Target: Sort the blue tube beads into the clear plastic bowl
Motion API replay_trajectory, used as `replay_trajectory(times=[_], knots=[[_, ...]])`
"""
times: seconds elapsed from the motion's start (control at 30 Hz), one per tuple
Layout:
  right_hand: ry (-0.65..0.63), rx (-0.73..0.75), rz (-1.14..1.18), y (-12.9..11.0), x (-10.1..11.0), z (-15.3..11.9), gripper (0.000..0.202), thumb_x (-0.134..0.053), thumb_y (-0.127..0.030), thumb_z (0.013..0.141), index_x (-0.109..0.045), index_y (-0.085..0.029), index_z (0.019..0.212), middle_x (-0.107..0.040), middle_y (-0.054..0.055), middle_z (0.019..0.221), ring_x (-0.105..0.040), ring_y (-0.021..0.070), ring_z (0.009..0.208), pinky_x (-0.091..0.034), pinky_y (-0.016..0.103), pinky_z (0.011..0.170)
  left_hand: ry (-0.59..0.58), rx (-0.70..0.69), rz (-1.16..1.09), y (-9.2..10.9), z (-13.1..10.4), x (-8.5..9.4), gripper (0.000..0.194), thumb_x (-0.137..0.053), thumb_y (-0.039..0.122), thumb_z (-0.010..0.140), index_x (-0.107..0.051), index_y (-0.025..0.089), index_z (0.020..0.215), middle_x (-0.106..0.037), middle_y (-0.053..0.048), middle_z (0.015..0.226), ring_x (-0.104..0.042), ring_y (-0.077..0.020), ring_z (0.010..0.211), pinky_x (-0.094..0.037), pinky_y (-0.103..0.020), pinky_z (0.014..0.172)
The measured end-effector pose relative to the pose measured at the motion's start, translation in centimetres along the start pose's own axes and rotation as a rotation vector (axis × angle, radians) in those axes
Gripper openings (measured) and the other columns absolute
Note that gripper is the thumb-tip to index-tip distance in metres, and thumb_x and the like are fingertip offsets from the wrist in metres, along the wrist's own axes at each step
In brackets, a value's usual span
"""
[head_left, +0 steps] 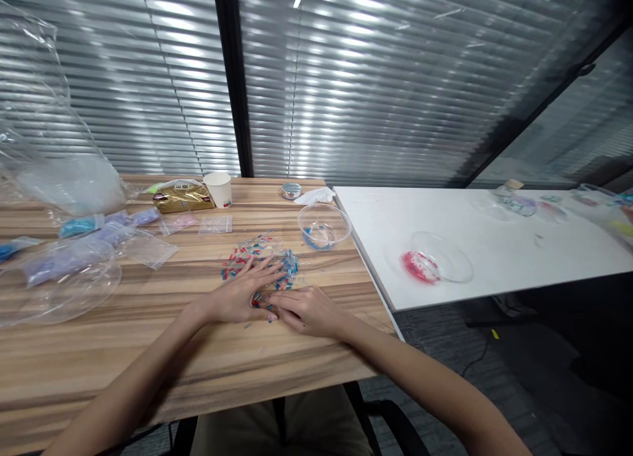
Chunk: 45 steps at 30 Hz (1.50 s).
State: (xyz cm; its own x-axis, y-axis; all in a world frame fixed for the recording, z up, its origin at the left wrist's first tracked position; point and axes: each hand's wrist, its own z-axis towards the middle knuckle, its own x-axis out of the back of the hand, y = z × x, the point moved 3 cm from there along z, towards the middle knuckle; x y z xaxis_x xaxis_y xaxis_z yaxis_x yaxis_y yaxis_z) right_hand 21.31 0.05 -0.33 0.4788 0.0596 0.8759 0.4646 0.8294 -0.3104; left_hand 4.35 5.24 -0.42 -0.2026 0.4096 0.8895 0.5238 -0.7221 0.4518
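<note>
A loose pile of small tube-shaped pieces [291,263], red, blue and clear, lies spread on the wooden table. Across the pile my left hand [242,291] rests palm down, fingers spread, with some pieces showing between and beyond them. My right hand [310,310] is just to its right, fingers pressed together and reaching toward the left thumb at the pile's near edge. Whatever its fingertips hold, if anything, is hidden. Behind the right hand stands a clear round bowl [342,236] with blue pieces inside.
At the back are a gold tissue pack [184,198], a paper cup [218,190] and a round tin [291,191]. Plastic bags of beads [79,226] and a large clear bag lie left. On the white table [376,245] stands another bowl [457,261] with red pieces.
</note>
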Motion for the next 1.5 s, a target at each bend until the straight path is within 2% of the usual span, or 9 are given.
replay_trajectory(times=[0.53,0.73,0.9,1.17,1.5], knots=[[-0.023,0.018,0.012,-0.25,0.26,0.09,0.022,-0.045,-0.010,0.090,-0.062,-0.019,0.103,-0.067,0.004,0.117,-0.066,0.0146,0.097,-0.050,0.024,0.084,-0.027,0.047,0.027,0.08,0.13,0.14,0.082,-0.058,0.064,0.082,-0.030,0.024,0.148,-0.021,-0.012,0.156,-0.005,-0.0330,0.145,-0.003,-0.055,0.114],[0.006,0.029,0.029,0.11,-0.02,-0.03,0.027,-0.047,-0.013,0.090,-0.060,-0.016,0.114,-0.067,0.006,0.118,-0.065,0.0168,0.103,-0.051,0.026,0.086,-0.022,0.028,0.051,0.14,0.26,-0.36,0.077,-0.055,0.059,0.086,-0.027,0.025,0.149,-0.021,-0.010,0.156,-0.005,-0.0314,0.145,-0.002,-0.054,0.115],[0.013,0.040,0.029,0.20,-0.03,-0.03,0.026,-0.045,-0.013,0.092,-0.062,-0.014,0.112,-0.069,0.007,0.112,-0.066,0.0173,0.100,-0.052,0.027,0.084,-0.034,0.019,0.061,0.26,0.39,-0.46,0.077,-0.054,0.059,0.086,-0.027,0.023,0.149,-0.020,-0.010,0.156,-0.008,-0.0305,0.145,-0.002,-0.053,0.116],[-0.008,0.029,0.020,0.20,-0.10,-0.04,0.026,-0.047,-0.013,0.091,-0.062,-0.016,0.112,-0.069,0.007,0.114,-0.066,0.0165,0.102,-0.051,0.026,0.086,-0.026,0.020,0.070,0.21,0.37,-0.51,0.076,-0.053,0.060,0.087,-0.029,0.022,0.148,-0.022,-0.011,0.156,-0.010,-0.0309,0.145,-0.002,-0.054,0.115],[-0.040,0.028,-0.006,0.29,-0.26,-0.12,0.028,-0.046,-0.013,0.092,-0.061,-0.016,0.115,-0.068,0.006,0.117,-0.064,0.0165,0.106,-0.051,0.027,0.088,0.000,-0.002,0.082,0.34,0.39,-0.34,0.072,-0.055,0.055,0.088,-0.030,0.025,0.148,-0.023,-0.009,0.155,-0.012,-0.0301,0.145,-0.004,-0.055,0.116]])
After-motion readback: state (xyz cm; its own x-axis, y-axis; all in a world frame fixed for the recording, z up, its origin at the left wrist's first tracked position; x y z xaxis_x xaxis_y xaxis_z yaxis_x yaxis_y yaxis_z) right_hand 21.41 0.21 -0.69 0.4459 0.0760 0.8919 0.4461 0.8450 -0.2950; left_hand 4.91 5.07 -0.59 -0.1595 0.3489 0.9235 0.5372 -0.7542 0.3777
